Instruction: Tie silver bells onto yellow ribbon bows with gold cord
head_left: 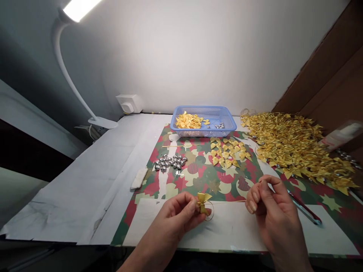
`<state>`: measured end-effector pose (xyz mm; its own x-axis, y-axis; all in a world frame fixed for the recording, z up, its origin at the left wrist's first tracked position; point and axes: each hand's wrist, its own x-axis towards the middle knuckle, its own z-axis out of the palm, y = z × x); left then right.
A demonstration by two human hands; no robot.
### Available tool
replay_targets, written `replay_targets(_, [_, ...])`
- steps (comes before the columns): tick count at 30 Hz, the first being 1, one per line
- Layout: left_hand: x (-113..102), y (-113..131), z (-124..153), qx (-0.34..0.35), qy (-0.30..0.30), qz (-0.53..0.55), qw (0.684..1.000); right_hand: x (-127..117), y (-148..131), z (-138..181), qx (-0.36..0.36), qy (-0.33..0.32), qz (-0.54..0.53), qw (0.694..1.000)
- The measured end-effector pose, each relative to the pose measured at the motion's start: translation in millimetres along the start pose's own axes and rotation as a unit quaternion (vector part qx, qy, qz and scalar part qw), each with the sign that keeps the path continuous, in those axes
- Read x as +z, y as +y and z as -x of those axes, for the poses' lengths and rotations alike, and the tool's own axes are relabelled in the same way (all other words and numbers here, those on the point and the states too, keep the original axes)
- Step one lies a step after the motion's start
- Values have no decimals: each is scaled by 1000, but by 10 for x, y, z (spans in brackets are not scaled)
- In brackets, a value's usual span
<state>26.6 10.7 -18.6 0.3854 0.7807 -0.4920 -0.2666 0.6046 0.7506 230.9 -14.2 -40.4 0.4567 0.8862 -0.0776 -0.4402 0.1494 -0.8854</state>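
My left hand point(181, 211) is closed, pinching a gold ribbon bow point(203, 203) above the front of the table. A thin loop of cord point(212, 213) curls out beside the bow. To the right, my right hand point(269, 207) is closed, thumb against fingertips, on a thin gold cord point(240, 201) that runs toward the bow. Its end is hidden in the fingers. Under both hands lies a white paper sheet point(227, 234). Near my right hand rests a slim tool with red and teal handles point(307, 209), partly covered by that hand.
Silver bells point(170, 162) lie left of rows of gold bows point(228, 151). Behind them stands a blue basket point(204, 133) with bows and silver pieces. A large heap of strung bows point(295, 147) fills the right, near a bottle point(340, 136). A lamp point(103, 122) stands left.
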Motion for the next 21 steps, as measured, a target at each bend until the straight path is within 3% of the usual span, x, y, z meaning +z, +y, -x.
replay_targets(8, [-8, 69, 16, -55, 8, 64, 996, -133, 17, -86, 25, -3, 31, 999])
replay_targets(15, [35, 73, -1, -32, 29, -23, 999, -182, 63, -61, 27, -21, 67, 997])
replay_targets(21, [53, 62, -68, 50, 60, -105, 991, -198, 58, -4, 31, -40, 98, 994])
